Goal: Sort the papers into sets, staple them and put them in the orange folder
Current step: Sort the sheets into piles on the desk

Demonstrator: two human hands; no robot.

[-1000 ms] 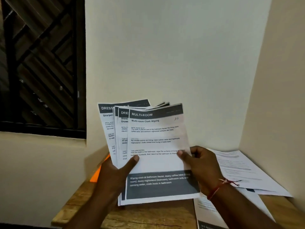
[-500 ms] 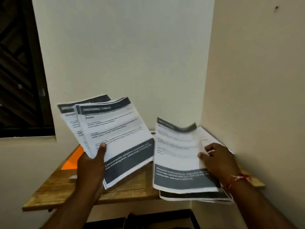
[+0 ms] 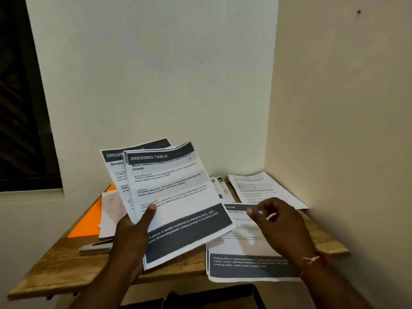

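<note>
Several DRESSING TABLE sheets [image 3: 169, 186] stand fanned in the left hand [image 3: 131, 230], raised off the counter [image 3: 55, 270] and tilted toward the person. The thumb [image 3: 149, 211] presses on the face of the front page near its lower left, and the other fingers are hidden behind the fan, gripping it from the back. The right hand [image 3: 281, 224] hovers just above a flat pile [image 3: 240, 248] whose heading ends in ROOM, lying at the counter's front right with its near edge over the lip. Its fingers are loosely curled and seem to hold nothing, though the hand is blurred, so I would not swear to it.

The paper looks light and limp. The fan bows where it is unsupported, so a pinch at one corner would likely let it droop or slide apart. Better, I judge, to square the edges first and hold the set near the top corner where a staple would go.

The stapler [image 3: 95, 247] lies on the counter just left of the left wrist. The orange folder [image 3: 89, 221] lies behind it, partly covered by loose white papers [image 3: 110, 210]. More stacks [image 3: 265, 188] rest in the back right corner, well away from both hands.
</note>
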